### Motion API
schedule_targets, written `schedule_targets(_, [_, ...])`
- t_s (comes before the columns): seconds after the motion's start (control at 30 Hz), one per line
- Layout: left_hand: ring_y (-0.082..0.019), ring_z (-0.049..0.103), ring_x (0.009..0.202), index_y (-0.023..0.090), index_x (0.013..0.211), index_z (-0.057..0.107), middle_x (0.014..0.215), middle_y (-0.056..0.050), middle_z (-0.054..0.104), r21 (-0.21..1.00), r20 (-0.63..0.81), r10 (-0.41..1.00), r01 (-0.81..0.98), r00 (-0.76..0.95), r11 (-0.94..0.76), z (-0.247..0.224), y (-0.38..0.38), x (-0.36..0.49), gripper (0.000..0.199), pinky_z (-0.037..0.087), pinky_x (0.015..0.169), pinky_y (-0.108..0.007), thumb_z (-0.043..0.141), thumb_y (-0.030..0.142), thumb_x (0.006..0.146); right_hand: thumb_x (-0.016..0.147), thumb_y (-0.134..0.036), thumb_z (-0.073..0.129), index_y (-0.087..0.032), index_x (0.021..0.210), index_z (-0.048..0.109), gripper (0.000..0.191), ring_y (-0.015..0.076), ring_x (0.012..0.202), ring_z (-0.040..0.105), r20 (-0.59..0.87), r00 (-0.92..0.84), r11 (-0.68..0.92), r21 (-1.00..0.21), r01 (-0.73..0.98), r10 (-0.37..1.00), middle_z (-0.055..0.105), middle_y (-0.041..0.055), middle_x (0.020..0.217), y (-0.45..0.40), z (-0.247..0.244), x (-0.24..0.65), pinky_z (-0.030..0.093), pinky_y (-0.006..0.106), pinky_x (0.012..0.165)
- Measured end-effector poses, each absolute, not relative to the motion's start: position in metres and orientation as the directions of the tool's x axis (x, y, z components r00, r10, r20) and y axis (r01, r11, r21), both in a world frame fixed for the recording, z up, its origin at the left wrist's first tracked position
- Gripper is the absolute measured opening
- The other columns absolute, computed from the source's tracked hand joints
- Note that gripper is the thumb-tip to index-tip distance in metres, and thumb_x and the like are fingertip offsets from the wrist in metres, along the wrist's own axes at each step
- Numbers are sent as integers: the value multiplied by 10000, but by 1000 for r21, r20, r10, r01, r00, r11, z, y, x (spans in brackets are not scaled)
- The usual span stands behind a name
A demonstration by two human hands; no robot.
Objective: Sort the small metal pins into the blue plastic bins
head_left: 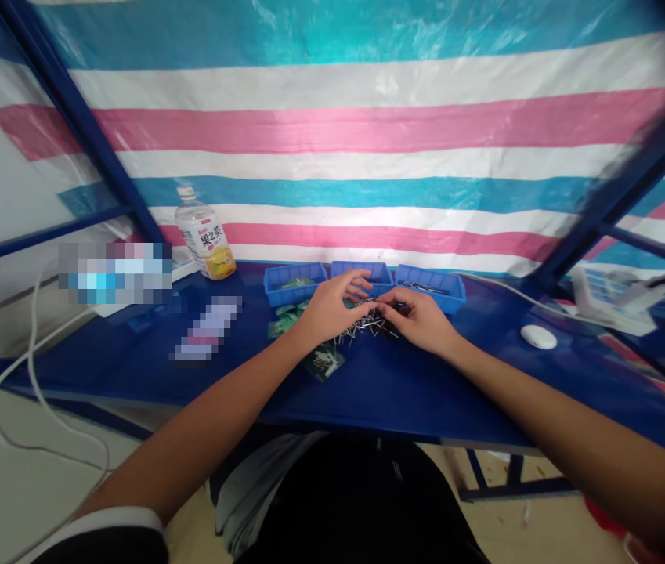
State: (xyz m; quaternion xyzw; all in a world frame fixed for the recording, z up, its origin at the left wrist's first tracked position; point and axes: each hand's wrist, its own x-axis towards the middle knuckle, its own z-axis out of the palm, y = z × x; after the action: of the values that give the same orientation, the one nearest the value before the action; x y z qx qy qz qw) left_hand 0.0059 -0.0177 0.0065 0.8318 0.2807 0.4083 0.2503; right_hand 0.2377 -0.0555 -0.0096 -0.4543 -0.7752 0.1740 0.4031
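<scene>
A heap of thin metal pieces, like screws or pins (361, 329), lies on the blue table under both hands. My left hand (332, 307) hovers at the heap's left side, its fingers loosely curved and apart from the thumb. My right hand (423, 319) is at the heap's right edge with thumb and fingertips pinched together; what is between them is too small to make out. Small green plastic bags (285, 319) lie beside my left wrist. Below that wrist rests a clear bag of small light pieces (324, 362).
Behind the hands stand three blue bins: left (273, 296), middle (361, 269) and right (455, 301), with small parts visible in the outer ones. A drink bottle (206, 235) and a blurred-out flat object (208, 329) are leftward. A white oval object (538, 337) lies right, near a cable (508, 293).
</scene>
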Motion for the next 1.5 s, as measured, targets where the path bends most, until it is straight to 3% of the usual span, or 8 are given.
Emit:
schedule_targets(0.2, [-250,733,1125,209,1256,698,1221,-96,769,422,503,618,452,605,-786,1,-16,4,261,599,1000,-443,651,322,1025,1012,-534,619,-231,1048,747,331,207,741,703,458,-103,443,-740,506,883,788,64,909,-38,-6,244,545,354,669])
schedule_targets(0.37, [-281,691,1197,203,1237,714,1222,-99,763,307,425,582,494,693,-813,-3,-17,5,261,554,1051,-464,620,361,1052,1004,-579,604,-226,820,660,402,166,520,615,359,-21,316,-789,528,933,739,39,701,-24,0,241,505,351,592])
schedule_targets(0.47, [-273,688,1200,208,1222,723,1230,-88,763,305,422,574,487,702,-819,-4,-16,5,251,547,1060,-454,608,359,1058,1023,-500,583,-226,855,686,337,180,579,647,400,-64,342,-676,652,914,755,43,729,-28,1,242,506,357,635])
schedule_targets(0.57, [-270,690,1194,209,1236,724,1237,-87,761,316,421,577,483,700,-816,-4,-16,3,257,550,1056,-450,609,348,1053,1023,-388,587,-233,986,750,228,227,792,704,482,-252,482,-447,753,839,780,70,903,-37,0,245,525,381,755])
schedule_targets(0.7, [-287,700,1170,202,1243,735,1233,-102,760,312,407,581,490,705,-814,-3,-17,3,280,563,1028,-461,608,360,1049,1003,-392,652,-250,1139,776,233,269,926,701,444,-420,566,-274,777,792,737,102,1074,-47,-5,248,549,404,815])
schedule_targets(0.9, [-285,709,1167,221,1241,750,1234,-96,764,313,413,580,489,702,-814,-4,-16,3,271,567,1038,-440,620,341,1035,997,-296,652,-253,1174,780,222,269,938,707,399,-467,594,-299,747,789,736,94,1052,-47,-11,248,568,422,862])
schedule_targets(1.17, [-278,709,1159,214,1232,749,1211,-95,765,313,411,581,490,703,-814,-4,-16,3,261,564,1031,-437,621,330,1035,961,-208,641,-240,1061,786,179,242,880,729,432,-442,607,-402,686,786,777,66,1007,-45,-11,253,576,400,820])
schedule_targets(1.5, [-274,705,1160,217,1228,738,1222,-89,762,305,407,579,492,707,-815,-5,-16,3,250,563,1019,-444,611,323,1041,933,-194,658,-250,1012,784,159,226,828,739,415,-423,588,-469,659,806,808,43,978,-45,-9,255,581,380,764])
